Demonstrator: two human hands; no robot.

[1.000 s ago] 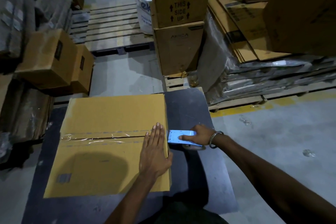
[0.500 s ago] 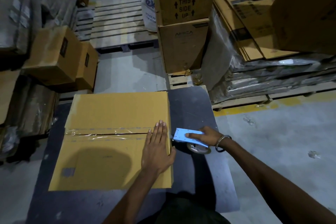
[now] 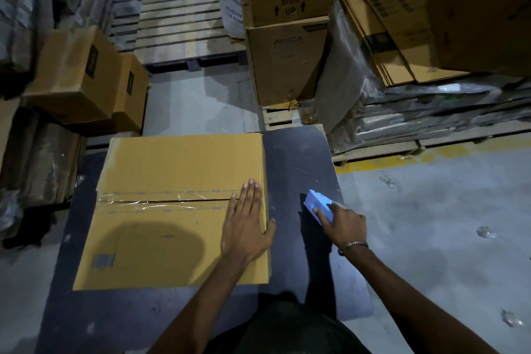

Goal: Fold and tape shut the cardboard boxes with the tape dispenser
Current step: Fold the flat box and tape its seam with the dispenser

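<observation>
Box [image 3: 161, 210]: flat on dark table [image 3: 298, 164], left of centre, flaps closed, clear tape [image 3: 149, 199] along middle seam; tape's right end hidden under left hand. Small printed mark near box's front-left corner, too blurred to read. Shadow across front flap.

Left hand [image 3: 246, 224]: palm down on box top at right edge, fingers straight and close together over seam, thumb hooked over box's right side; nothing gripped. Forearm entering from bottom centre.

Right hand [image 3: 342, 224]: clear of box, above bare table to the right; fingers clamped on blue tape dispenser [image 3: 317, 205], index finger laid along its top. Dispenser tilted, front end toward box, not touching it; roll and blade hidden behind body and hand. Bracelet [image 3: 355, 244] on wrist. Forearm cut off at lower right.

Room: open strip of table betw. box's right edge and dispenser; table's front edge hidden by torso. Right of table, bare concrete floor [image 3: 445, 224] w/ bits of clear scrap. Beyond table's far edge, stacked boxes [image 3: 287, 23] on a pallet, near; more boxes [image 3: 80, 77] far left.
</observation>
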